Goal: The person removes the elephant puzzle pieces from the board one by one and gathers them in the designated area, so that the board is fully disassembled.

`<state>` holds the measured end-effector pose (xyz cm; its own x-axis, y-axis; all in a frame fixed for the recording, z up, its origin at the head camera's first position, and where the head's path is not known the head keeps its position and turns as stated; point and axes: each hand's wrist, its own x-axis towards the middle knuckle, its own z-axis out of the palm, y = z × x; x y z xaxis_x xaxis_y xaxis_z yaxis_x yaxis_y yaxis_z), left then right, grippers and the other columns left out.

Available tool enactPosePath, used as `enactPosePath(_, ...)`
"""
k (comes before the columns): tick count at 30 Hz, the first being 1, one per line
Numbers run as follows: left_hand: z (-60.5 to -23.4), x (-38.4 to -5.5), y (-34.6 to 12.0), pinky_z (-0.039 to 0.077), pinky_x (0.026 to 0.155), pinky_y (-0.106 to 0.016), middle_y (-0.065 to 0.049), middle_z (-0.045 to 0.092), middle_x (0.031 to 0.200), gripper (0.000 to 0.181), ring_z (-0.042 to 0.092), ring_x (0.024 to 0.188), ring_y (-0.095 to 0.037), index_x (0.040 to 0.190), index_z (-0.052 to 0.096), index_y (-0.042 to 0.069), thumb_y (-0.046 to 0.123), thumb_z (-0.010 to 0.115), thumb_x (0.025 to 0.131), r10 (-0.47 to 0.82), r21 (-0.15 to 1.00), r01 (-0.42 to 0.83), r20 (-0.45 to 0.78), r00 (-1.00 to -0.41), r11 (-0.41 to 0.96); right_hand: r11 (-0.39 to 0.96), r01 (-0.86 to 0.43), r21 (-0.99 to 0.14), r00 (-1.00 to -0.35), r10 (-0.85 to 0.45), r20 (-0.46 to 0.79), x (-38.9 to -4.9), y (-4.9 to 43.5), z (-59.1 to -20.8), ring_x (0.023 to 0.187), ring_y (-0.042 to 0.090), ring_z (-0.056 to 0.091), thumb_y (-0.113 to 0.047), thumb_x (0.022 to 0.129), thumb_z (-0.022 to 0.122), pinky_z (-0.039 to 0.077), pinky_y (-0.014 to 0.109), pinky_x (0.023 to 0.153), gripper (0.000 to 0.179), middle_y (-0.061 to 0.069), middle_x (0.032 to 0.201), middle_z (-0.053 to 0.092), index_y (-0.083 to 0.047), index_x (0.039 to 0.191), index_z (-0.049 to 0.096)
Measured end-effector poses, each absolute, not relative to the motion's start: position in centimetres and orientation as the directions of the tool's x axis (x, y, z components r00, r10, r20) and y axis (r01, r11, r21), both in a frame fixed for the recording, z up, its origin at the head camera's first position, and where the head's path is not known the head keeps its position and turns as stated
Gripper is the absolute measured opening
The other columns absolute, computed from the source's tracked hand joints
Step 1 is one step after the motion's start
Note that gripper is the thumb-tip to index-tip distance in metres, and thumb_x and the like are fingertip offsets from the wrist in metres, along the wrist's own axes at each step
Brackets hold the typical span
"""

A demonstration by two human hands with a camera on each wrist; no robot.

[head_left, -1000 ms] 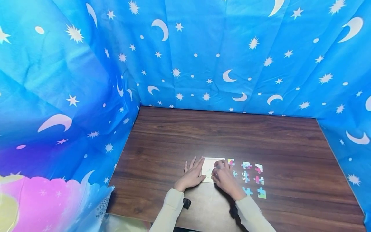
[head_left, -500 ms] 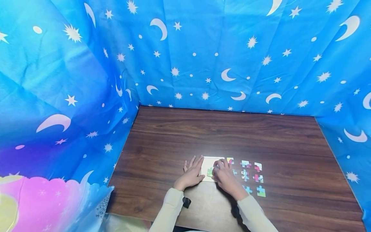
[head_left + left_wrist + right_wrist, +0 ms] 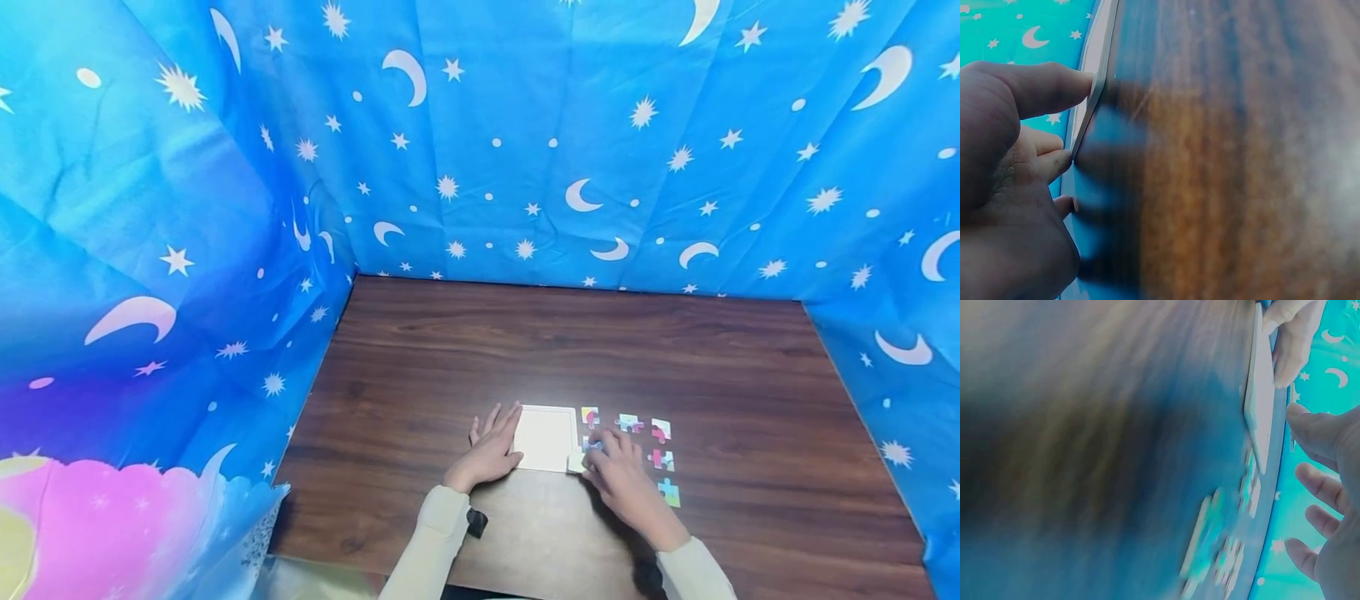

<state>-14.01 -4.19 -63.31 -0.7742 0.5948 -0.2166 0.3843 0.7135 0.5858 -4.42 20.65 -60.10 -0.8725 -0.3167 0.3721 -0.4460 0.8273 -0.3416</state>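
A shallow pale puzzle tray (image 3: 546, 437) lies flat on the table. My left hand (image 3: 487, 452) rests at its left edge, fingers straight, with the thumb (image 3: 1063, 90) touching the tray's rim in the left wrist view. My right hand (image 3: 618, 477) pinches a pale greenish jigsaw piece (image 3: 576, 462) at the tray's lower right corner. In the right wrist view only a thin pale edge shows behind the thumb (image 3: 1310, 428). More jigsaw pieces lie right of the tray, such as a yellow and pink piece (image 3: 590, 417); my right hand covers some of them.
A brown wooden table (image 3: 450, 350) carries everything. Further pieces lie in rough rows to the right, among them a green-blue piece (image 3: 669, 492) and a pink one (image 3: 661, 430). A blue curtain (image 3: 510, 167) with moons and stars surrounds the table.
My right hand has moved right, from over the tray to its lower right corner, carrying the jigsaw piece out. My left hand stays at the tray's left edge.
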Motion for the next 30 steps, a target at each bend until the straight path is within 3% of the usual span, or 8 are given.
enactPosePath(9,-63.6,-14.0,-4.4,-0.004,0.114,-0.068,-0.006,0.015,0.169,0.082,0.002,0.154,-0.033,0.162,0.017,0.007,0.020,0.062,0.095,0.590,0.632,0.365,-0.186,-0.786,0.684,0.828,-0.453,-0.331,-0.870,-0.328,0.368,-2.4,22.0,-61.3,0.107,0.046,0.049,0.000,0.068,0.088,0.038,0.063,0.083,0.029,0.015,0.107,0.059,-0.011,0.076,0.062)
enactPosePath(15,-63.6,-13.8,-4.3,-0.007,0.114,-0.068,-0.006,0.008,0.170,0.082,0.001,0.154,-0.033,0.163,0.016,0.011,0.028,0.061,0.096,0.582,0.672,0.342,-0.162,-0.797,0.657,0.849,-0.399,-0.347,-0.898,-0.283,0.338,-2.0,21.7,-61.7,0.105,0.046,0.049,-0.001,0.066,0.089,0.037,0.065,0.085,0.030,0.016,0.106,0.058,-0.012,0.075,0.063)
enactPosePath(22,-62.4,-13.5,-5.0,0.003,0.116,-0.066,-0.014,0.007,0.169,0.081,0.009,0.154,-0.034,0.161,0.014,0.001,0.026,0.060,0.099,0.532,0.744,0.324,-0.048,-0.846,0.584,0.858,-0.343,-0.381,-0.929,-0.250,0.273,-2.4,21.8,-60.8,0.109,0.048,0.047,-0.001,0.067,0.088,0.036,0.067,0.088,0.028,0.016,0.108,0.059,-0.012,0.075,0.064)
enactPosePath(26,-61.5,-12.7,-6.2,0.008,0.115,-0.068,-0.014,0.011,0.168,0.082,0.013,0.153,-0.037,0.161,0.017,0.002,0.030,0.062,0.098,0.490,0.725,0.351,0.021,-0.871,0.593,0.856,-0.330,-0.399,-0.935,-0.240,0.260,-2.5,22.3,-59.9,0.107,0.046,0.049,-0.005,0.072,0.086,0.037,0.067,0.087,0.023,0.015,0.107,0.059,-0.013,0.079,0.066)
enactPosePath(30,-60.3,-11.7,-7.2,0.008,0.113,-0.072,-0.013,0.017,0.168,0.085,0.014,0.152,-0.042,0.161,0.026,0.008,0.043,0.065,0.094,0.481,0.624,0.419,0.078,-0.873,0.660,0.860,-0.308,-0.406,-0.935,-0.195,0.297,-2.8,23.2,-58.8,0.109,0.045,0.049,-0.009,0.079,0.083,0.039,0.066,0.084,0.020,0.019,0.112,0.060,-0.008,0.093,0.068)
